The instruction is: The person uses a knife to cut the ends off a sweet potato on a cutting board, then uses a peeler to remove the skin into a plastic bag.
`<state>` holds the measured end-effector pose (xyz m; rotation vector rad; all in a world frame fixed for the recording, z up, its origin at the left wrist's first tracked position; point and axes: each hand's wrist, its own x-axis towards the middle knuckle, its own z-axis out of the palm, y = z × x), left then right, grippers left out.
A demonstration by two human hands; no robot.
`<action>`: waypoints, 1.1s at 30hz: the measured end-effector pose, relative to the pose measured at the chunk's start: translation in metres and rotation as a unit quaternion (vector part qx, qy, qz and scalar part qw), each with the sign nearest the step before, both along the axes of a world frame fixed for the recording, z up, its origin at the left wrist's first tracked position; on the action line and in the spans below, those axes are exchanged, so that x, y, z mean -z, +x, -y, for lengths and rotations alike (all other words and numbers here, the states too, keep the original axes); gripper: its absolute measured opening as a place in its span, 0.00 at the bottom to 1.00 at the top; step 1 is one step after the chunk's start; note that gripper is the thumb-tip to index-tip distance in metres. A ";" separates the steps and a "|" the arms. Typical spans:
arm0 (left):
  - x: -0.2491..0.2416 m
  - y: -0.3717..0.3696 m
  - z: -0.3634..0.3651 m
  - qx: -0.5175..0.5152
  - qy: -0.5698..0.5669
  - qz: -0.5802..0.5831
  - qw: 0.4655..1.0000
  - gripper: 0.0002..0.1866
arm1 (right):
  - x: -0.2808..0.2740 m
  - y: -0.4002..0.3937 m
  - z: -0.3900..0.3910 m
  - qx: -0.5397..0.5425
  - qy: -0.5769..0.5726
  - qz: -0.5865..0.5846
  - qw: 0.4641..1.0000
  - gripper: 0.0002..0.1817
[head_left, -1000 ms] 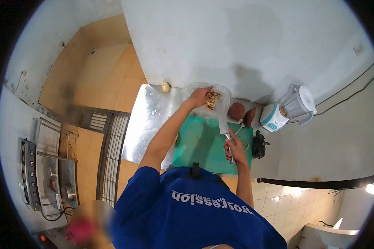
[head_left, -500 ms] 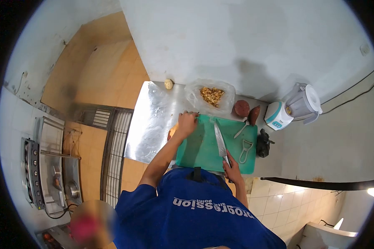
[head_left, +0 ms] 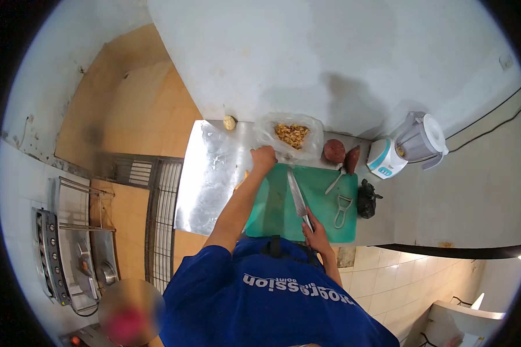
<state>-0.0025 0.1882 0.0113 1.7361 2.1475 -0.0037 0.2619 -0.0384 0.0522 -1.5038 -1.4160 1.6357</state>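
My right hand (head_left: 314,233) grips the handle of a large knife (head_left: 296,195), whose blade lies across a green cutting board (head_left: 318,202). My left hand (head_left: 264,157) is at the board's far left corner, fingers curled, beside a clear plastic bag of peelings (head_left: 291,135). Something orange shows just left of my forearm, mostly hidden. I cannot tell whether the left hand holds anything.
A peeler (head_left: 342,207) and a small knife (head_left: 334,181) lie on the board's right side. Two reddish sweet potatoes (head_left: 340,153), a blender (head_left: 408,144) and a dark crumpled bag (head_left: 366,199) stand to the right. A small round tuber (head_left: 230,122) sits at the steel table's (head_left: 208,179) far corner.
My left hand left the bag of peelings, dropped to the board's left edge, then rose to its far corner. My right hand drew the knife back from the bag onto the board.
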 end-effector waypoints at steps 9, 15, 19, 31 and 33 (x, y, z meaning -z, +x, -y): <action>-0.025 -0.024 0.022 0.069 0.076 0.132 0.986 0.09 | -0.016 -0.029 -0.015 0.056 0.006 -0.068 0.996 0.34; -0.092 -0.003 0.024 0.042 0.181 0.377 0.907 0.05 | -0.006 -0.028 -0.012 0.152 0.040 -0.099 0.983 0.34; -0.088 0.006 -0.016 0.098 0.358 0.238 0.898 0.06 | -0.020 -0.029 -0.019 0.149 0.053 -0.070 0.985 0.34; -0.068 0.013 0.036 0.032 0.308 0.244 0.919 0.15 | -0.007 0.009 0.010 0.138 0.027 -0.034 0.990 0.34; -0.037 0.014 0.077 0.049 0.263 0.277 0.923 0.12 | -0.009 0.018 0.016 0.130 -0.021 -0.003 0.991 0.33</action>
